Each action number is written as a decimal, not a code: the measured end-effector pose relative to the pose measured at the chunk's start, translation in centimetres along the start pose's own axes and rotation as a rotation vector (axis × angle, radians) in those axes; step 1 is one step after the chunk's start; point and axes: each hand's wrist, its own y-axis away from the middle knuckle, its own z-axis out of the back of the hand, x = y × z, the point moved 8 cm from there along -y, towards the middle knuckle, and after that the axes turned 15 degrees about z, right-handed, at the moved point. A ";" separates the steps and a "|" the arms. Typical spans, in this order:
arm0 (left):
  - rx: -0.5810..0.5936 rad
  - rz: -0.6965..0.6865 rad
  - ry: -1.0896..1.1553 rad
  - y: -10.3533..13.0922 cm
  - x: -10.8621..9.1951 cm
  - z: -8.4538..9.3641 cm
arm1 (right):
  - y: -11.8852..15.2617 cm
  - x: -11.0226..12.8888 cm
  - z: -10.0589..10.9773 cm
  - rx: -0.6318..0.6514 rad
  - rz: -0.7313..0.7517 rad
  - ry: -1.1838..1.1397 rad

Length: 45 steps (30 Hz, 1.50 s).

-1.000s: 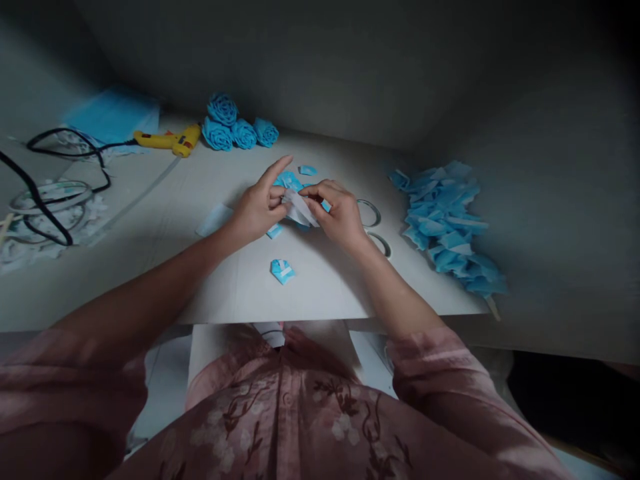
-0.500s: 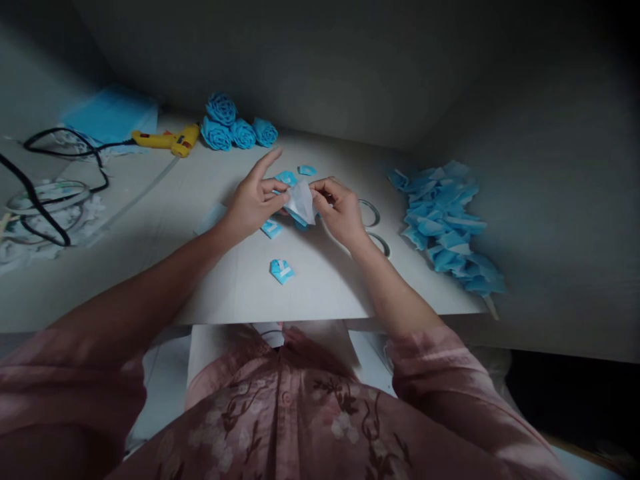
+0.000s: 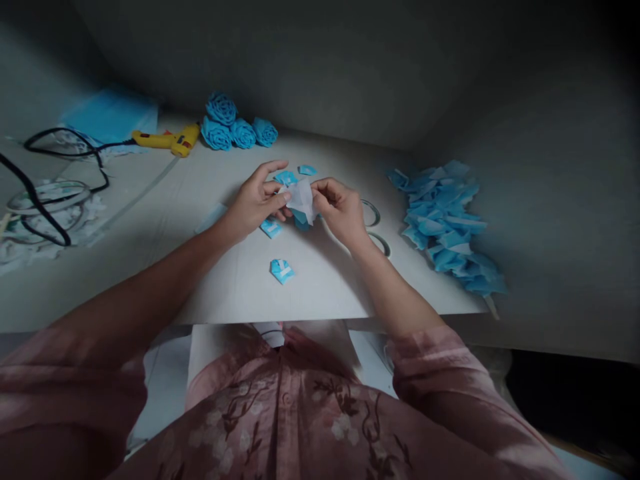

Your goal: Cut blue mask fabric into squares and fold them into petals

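Note:
Between my hands is a small piece of thin fabric (image 3: pixel 301 195), white on the face toward me and blue underneath. My left hand (image 3: pixel 261 199) pinches its left side between thumb and fingers. My right hand (image 3: pixel 339 205) grips its right edge with thumb and forefinger. Below them on the table lies a folded blue piece with white strips (image 3: pixel 283 271). Another folded blue piece (image 3: pixel 271 228) sits beneath my left fingers. Just beyond my hands are a blue folded piece (image 3: pixel 286 177) and a smaller blue one (image 3: pixel 307 170).
Blue fabric roses (image 3: pixel 243 133) are grouped at the back, beside a yellow glue gun (image 3: pixel 185 140) with a black cord. Blue sheets (image 3: pixel 113 113) lie at back left. Tape rolls (image 3: pixel 371 213) stand near my right wrist. A heap of blue pieces (image 3: pixel 445 220) lies right.
My left forefinger has come down from its raised position and curls toward the fabric. The fabric piece has turned slightly, while both hands stay in nearly the same place.

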 end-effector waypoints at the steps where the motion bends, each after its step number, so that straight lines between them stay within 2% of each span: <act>1: -0.002 0.001 -0.003 0.0 0.0 0.0 | 0.0 0.0 -0.1 0.000 -0.001 -0.008; 8: -0.024 0.008 -0.002 -0.1 0.0 0.0 | 0.2 0.1 -0.5 0.009 -0.004 -0.065; 20: 0.013 0.114 0.035 0.0 0.6 -0.7 | 0.3 -0.5 -0.7 -0.015 -0.075 -0.136; 27: 0.036 0.121 -0.018 -0.1 1.6 -0.6 | 0.5 -0.7 -1.2 0.005 -0.073 -0.133; 32: 0.097 0.061 -0.008 -0.1 1.1 -0.8 | 0.4 -1.6 -0.6 -0.050 -0.123 -0.179; 37: 0.028 0.102 0.098 0.1 0.1 -0.1 | 0.2 -2.0 0.2 -0.115 -0.161 -0.205; 45: -0.056 0.111 0.121 0.2 -0.3 0.9 | 0.3 -2.0 0.2 -0.102 -0.177 -0.180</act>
